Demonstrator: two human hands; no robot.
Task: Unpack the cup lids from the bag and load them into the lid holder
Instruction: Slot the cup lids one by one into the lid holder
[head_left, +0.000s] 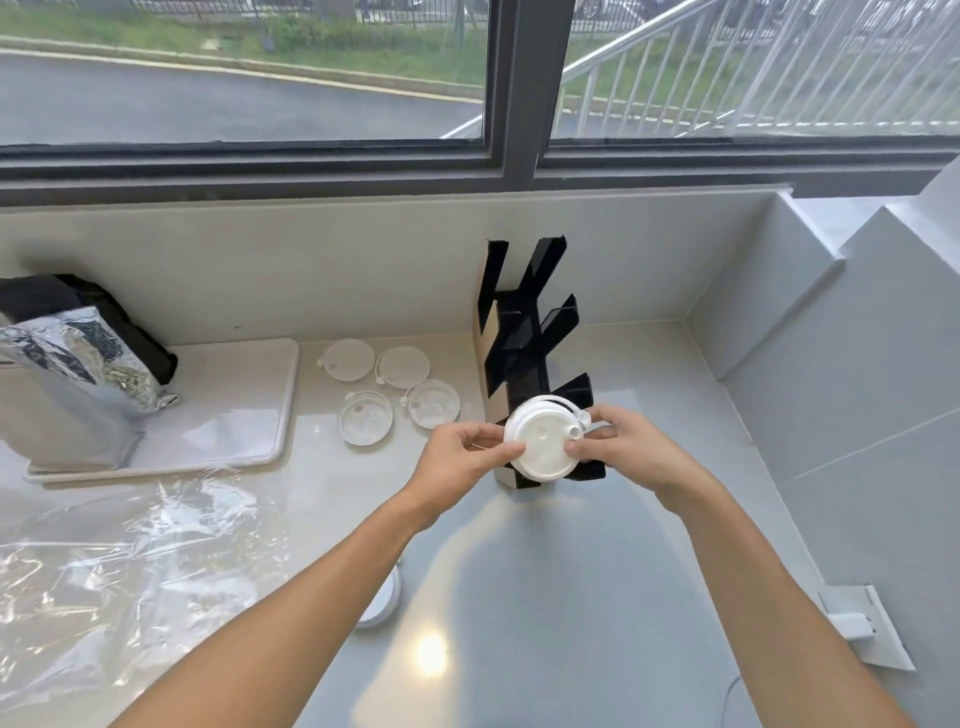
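Left hand (470, 457) and right hand (621, 447) pinched opposite rims of white lid stack (543, 441), held at near end of black lid holder (530, 358). Probably light, thin, flexible plastic; rim grip best. Four loose lids (400, 384) lay on counter.

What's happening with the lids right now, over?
Both hands, left and right, grip a white lid stack at the black lid holder. Four loose lids wait on counter. Nothing blocking.
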